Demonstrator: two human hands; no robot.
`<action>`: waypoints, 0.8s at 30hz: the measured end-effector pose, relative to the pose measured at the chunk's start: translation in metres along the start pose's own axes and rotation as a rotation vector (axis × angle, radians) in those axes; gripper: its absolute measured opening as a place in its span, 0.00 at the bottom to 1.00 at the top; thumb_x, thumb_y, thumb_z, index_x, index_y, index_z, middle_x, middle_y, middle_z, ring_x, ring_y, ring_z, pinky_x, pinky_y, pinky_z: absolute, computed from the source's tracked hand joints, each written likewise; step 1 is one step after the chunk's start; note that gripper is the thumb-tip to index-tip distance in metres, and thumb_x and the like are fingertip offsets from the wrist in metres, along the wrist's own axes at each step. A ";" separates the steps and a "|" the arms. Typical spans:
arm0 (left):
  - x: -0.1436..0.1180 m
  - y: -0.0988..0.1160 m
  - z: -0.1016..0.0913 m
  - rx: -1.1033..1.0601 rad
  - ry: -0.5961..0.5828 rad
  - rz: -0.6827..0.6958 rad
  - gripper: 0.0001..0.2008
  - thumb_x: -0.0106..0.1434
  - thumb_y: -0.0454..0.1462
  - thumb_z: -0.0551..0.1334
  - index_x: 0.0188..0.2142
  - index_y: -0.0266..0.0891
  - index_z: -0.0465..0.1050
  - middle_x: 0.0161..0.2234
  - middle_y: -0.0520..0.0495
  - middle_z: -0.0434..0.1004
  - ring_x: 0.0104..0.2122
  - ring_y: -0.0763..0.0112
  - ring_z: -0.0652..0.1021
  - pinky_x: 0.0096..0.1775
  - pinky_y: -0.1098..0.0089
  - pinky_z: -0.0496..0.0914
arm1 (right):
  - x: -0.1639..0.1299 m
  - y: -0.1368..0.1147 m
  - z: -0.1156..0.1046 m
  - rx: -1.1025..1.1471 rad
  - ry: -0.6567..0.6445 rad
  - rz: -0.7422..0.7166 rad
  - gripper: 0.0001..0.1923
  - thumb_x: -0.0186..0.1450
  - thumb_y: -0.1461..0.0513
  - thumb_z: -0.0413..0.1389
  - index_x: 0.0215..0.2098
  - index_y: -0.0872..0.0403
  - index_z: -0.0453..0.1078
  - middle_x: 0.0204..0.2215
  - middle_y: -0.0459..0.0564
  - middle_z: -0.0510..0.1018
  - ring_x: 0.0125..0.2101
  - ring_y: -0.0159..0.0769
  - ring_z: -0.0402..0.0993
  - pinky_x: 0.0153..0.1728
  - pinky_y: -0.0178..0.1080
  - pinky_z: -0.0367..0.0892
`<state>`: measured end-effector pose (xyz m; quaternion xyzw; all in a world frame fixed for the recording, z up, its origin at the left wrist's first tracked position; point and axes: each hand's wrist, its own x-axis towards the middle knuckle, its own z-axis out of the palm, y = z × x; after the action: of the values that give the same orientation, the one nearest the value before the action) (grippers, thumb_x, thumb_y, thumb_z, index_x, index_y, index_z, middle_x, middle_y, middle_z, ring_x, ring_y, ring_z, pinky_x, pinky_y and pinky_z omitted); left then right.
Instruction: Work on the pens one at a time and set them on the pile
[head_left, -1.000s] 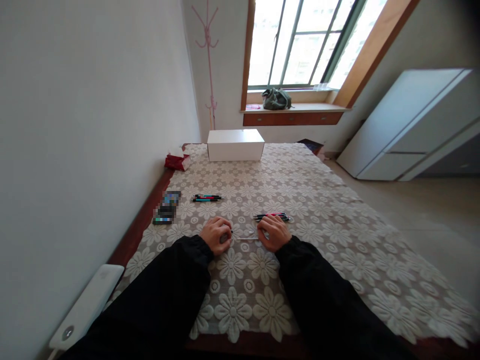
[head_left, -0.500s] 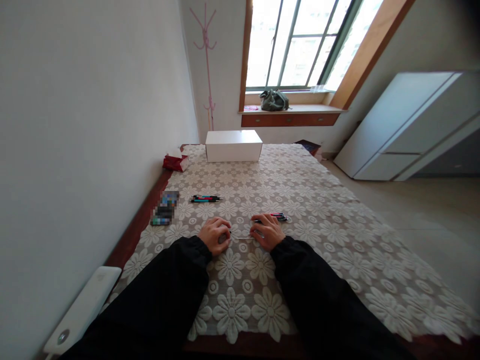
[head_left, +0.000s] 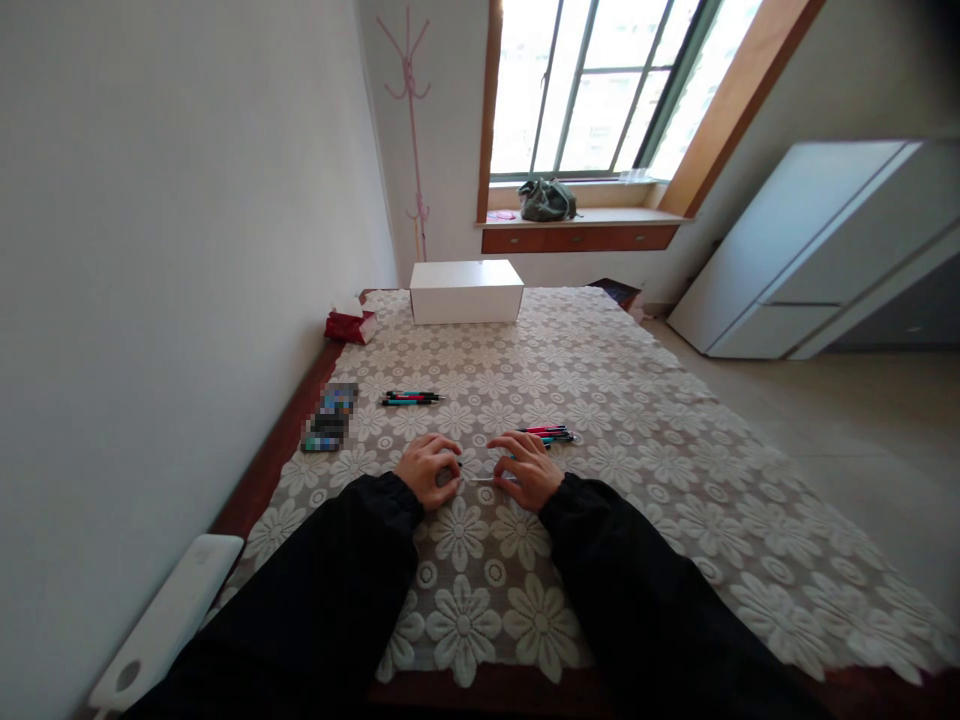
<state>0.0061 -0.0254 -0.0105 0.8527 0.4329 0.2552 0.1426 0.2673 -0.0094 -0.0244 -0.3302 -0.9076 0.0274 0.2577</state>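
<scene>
My left hand [head_left: 430,472] rests on the lace tablecloth with its fingers curled inward. A small dark tip shows at its fingertips, but the rest of what it holds is hidden. Across a short gap, my right hand [head_left: 526,468] is bent, thumb and index finger closed at one end of a thin white stick [head_left: 480,480]. The stick lies low over the cloth and points toward the left hand. Just beyond the right knuckles is a small group of pens [head_left: 551,432] in red, black and teal, partly covered by that hand.
Farther left lies another bunch of pens [head_left: 411,398], beside a pixelated object [head_left: 330,417]. A red tissue pack [head_left: 351,326] sits at the left edge. At the far end stands a white box [head_left: 466,293]. A white power strip [head_left: 172,610] is by the near left edge.
My right hand has shifted slightly left and its index finger has lifted, uncovering more of the pens behind it. The left hand stays in place.
</scene>
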 end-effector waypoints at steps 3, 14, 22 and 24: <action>0.000 -0.002 0.001 -0.005 0.003 0.010 0.01 0.56 0.36 0.67 0.29 0.43 0.78 0.47 0.47 0.79 0.51 0.58 0.73 0.55 0.55 0.68 | 0.002 -0.004 0.002 -0.011 -0.007 -0.010 0.01 0.62 0.62 0.62 0.33 0.49 0.75 0.54 0.49 0.75 0.57 0.47 0.64 0.56 0.50 0.59; 0.000 -0.002 0.002 -0.007 0.003 0.026 0.02 0.55 0.35 0.67 0.29 0.44 0.78 0.46 0.48 0.80 0.51 0.58 0.73 0.55 0.55 0.68 | 0.003 -0.008 0.003 0.000 0.003 -0.003 0.00 0.63 0.62 0.61 0.33 0.50 0.75 0.54 0.50 0.75 0.57 0.47 0.65 0.56 0.51 0.58; 0.001 -0.001 0.003 -0.001 -0.018 0.045 0.01 0.57 0.37 0.67 0.30 0.44 0.79 0.45 0.48 0.80 0.51 0.59 0.74 0.55 0.55 0.68 | 0.004 -0.010 0.009 -0.023 -0.005 -0.027 0.01 0.63 0.62 0.61 0.34 0.49 0.75 0.54 0.49 0.75 0.57 0.46 0.65 0.56 0.50 0.59; 0.002 -0.001 0.004 0.004 -0.025 0.064 0.01 0.58 0.38 0.67 0.30 0.45 0.79 0.45 0.49 0.80 0.51 0.59 0.74 0.56 0.55 0.67 | 0.004 -0.013 0.012 -0.019 -0.003 -0.027 0.01 0.64 0.61 0.61 0.35 0.49 0.75 0.53 0.48 0.76 0.56 0.45 0.65 0.56 0.50 0.58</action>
<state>0.0087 -0.0232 -0.0141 0.8695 0.4042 0.2482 0.1381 0.2511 -0.0159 -0.0296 -0.3201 -0.9127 0.0158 0.2536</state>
